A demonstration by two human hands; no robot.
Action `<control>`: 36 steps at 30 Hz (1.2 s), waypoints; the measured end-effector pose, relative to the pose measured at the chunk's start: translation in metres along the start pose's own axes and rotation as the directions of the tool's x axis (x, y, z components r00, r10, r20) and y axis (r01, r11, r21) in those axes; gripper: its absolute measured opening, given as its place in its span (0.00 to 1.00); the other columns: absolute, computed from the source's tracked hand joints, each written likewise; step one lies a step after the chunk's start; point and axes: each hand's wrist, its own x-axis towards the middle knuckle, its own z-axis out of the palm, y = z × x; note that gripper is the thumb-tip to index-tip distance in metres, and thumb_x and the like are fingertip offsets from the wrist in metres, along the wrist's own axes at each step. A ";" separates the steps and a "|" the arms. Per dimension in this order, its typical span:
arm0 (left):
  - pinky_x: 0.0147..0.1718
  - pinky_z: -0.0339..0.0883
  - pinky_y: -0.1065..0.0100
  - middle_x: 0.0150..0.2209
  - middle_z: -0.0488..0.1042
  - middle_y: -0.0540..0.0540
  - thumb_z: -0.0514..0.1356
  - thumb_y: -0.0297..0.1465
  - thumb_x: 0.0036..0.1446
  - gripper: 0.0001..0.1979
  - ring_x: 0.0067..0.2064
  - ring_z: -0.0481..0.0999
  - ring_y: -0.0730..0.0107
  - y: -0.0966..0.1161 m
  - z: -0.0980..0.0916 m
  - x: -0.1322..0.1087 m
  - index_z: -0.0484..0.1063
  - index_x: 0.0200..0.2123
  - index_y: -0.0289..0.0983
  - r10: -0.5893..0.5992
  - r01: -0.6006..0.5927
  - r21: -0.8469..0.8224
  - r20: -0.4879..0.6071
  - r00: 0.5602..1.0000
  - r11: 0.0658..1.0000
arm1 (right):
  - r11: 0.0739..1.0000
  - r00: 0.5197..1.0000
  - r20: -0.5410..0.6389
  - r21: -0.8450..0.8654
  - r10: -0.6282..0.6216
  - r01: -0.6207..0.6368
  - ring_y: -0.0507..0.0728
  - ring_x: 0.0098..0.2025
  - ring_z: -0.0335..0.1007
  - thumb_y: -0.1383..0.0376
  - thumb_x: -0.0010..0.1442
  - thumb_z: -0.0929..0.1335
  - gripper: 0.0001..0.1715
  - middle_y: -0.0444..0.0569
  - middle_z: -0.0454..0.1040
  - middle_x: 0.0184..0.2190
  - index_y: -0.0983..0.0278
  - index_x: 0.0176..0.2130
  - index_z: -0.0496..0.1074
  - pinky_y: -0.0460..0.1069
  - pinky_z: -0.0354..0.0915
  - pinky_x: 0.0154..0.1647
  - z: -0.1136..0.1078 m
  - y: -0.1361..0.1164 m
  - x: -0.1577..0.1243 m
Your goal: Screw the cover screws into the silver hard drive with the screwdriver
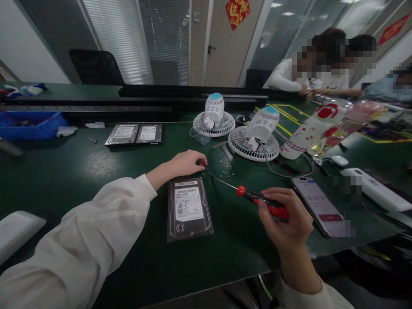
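Note:
My right hand [285,219] is wrapped round the red and black handle of a screwdriver [254,197]. Its thin shaft points left, the tip near several small screws [228,171] scattered on the green table. Just above the hard drive [188,209], my left hand [189,164] is low over the table, fingers curled together beside the leftmost screws; what the fingertips pinch, if anything, is too small to make out. The drive lies flat, its white label facing up.
Two more hard drives [134,134] lie at the back left, near a blue bin [32,125]. Two white fans [214,118] stand face down behind the screws. Bottles [313,128], a phone [318,208] and a white power strip [375,189] are at the right. People sit beyond.

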 end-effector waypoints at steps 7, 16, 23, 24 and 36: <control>0.38 0.67 0.65 0.45 0.80 0.43 0.62 0.32 0.63 0.09 0.45 0.78 0.59 0.008 -0.001 0.012 0.81 0.43 0.40 0.064 -0.069 0.099 0.054 0.996 0.993 | 1.000 1.000 0.020 0.005 0.015 -0.015 0.56 0.31 0.77 0.74 0.53 0.74 0.13 0.48 0.77 0.33 0.61 0.37 0.72 0.51 0.75 0.29 -0.001 -0.001 0.001; 0.49 0.59 0.57 0.45 0.81 0.40 0.60 0.26 0.64 0.07 0.48 0.77 0.54 0.017 -0.005 0.007 0.79 0.37 0.36 0.127 -0.123 0.312 0.007 0.992 0.942 | 1.000 0.999 0.034 0.029 -0.006 0.005 0.55 0.32 0.77 0.75 0.52 0.74 0.15 0.49 0.77 0.33 0.62 0.38 0.72 0.50 0.74 0.30 -0.001 0.000 0.000; 0.55 0.51 0.50 0.45 0.81 0.38 0.58 0.26 0.67 0.08 0.53 0.74 0.51 0.020 -0.028 0.004 0.77 0.38 0.34 0.127 -0.062 0.391 -0.143 0.982 0.918 | 1.000 1.000 0.023 0.025 -0.018 0.017 0.55 0.32 0.77 0.75 0.52 0.74 0.14 0.48 0.77 0.33 0.62 0.37 0.71 0.50 0.74 0.30 -0.001 0.000 -0.001; 0.56 0.51 0.49 0.46 0.80 0.38 0.58 0.28 0.68 0.07 0.53 0.74 0.50 0.021 -0.036 0.000 0.77 0.39 0.34 0.129 -0.048 0.400 -0.178 0.975 0.915 | 1.000 1.000 0.024 0.024 -0.019 0.019 0.55 0.32 0.77 0.75 0.52 0.74 0.14 0.48 0.77 0.33 0.62 0.37 0.71 0.49 0.74 0.30 -0.001 0.000 -0.002; 0.48 0.59 0.59 0.42 0.78 0.47 0.55 0.31 0.73 0.10 0.43 0.76 0.63 0.066 -0.022 -0.104 0.76 0.41 0.37 0.122 -0.139 0.237 0.084 0.989 0.962 | 0.997 0.999 -0.007 0.072 -0.036 0.037 0.51 0.35 0.76 0.79 0.52 0.74 0.14 0.49 0.76 0.33 0.67 0.36 0.72 0.45 0.72 0.36 -0.004 -0.001 -0.002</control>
